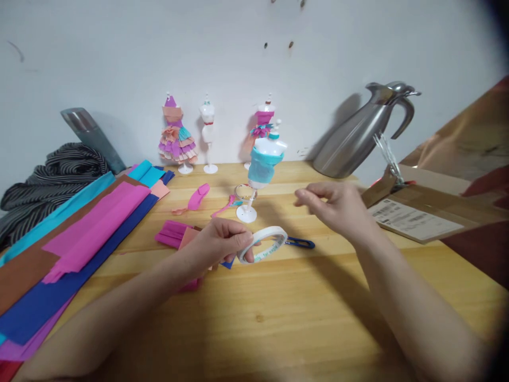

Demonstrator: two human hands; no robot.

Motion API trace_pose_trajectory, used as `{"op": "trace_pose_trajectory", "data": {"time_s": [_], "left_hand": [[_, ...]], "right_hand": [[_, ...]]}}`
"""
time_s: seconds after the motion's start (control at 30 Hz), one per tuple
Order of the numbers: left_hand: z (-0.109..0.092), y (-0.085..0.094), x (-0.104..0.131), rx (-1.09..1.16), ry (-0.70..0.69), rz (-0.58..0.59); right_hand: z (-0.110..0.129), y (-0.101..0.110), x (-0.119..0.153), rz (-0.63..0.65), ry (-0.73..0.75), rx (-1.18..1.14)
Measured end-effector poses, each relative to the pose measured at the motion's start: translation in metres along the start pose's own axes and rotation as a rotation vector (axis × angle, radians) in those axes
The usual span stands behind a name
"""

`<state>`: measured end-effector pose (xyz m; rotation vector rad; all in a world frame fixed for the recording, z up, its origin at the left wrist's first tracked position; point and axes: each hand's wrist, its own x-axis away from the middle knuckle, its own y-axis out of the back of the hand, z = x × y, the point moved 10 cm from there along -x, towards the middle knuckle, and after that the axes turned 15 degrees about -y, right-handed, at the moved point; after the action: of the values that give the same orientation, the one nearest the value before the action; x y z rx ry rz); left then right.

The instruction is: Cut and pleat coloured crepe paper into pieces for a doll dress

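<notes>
My left hand grips a narrow roll of white tape by its left side, above the wooden table. To the right, my right hand is raised with thumb and fingers pinched together; whatever lies between them, if anything, is too small to make out. Just beyond and between the hands stands a small white mannequin with turquoise crepe paper wrapped round its torso. A dark blue scissor handle or cutter lies behind the tape. Folded pink crepe paper sits beside my left hand, partly hidden by it.
Layered crepe paper sheets cover the left side, near striped cloth. Along the wall stand a mannequin in a ruffled paper dress, a bare white one and a pink-topped one. A steel jug and cardboard box occupy the right.
</notes>
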<state>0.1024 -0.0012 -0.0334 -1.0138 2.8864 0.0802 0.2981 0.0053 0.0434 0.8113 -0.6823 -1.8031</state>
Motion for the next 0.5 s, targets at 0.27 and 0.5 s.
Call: {"op": "trace_pose_trajectory", "data": {"time_s": [0.27,0.5], "left_hand": [[-0.009,0.025,-0.004,-0.114,-0.077,-0.245],[-0.01,0.026,-0.011,0.055,-0.133,-0.252]], "right_hand": [[0.043,-0.073,0.047,0.821,0.075,-0.632],[0.028,-0.08,0.037,0.672,-0.065,-0.813]]}}
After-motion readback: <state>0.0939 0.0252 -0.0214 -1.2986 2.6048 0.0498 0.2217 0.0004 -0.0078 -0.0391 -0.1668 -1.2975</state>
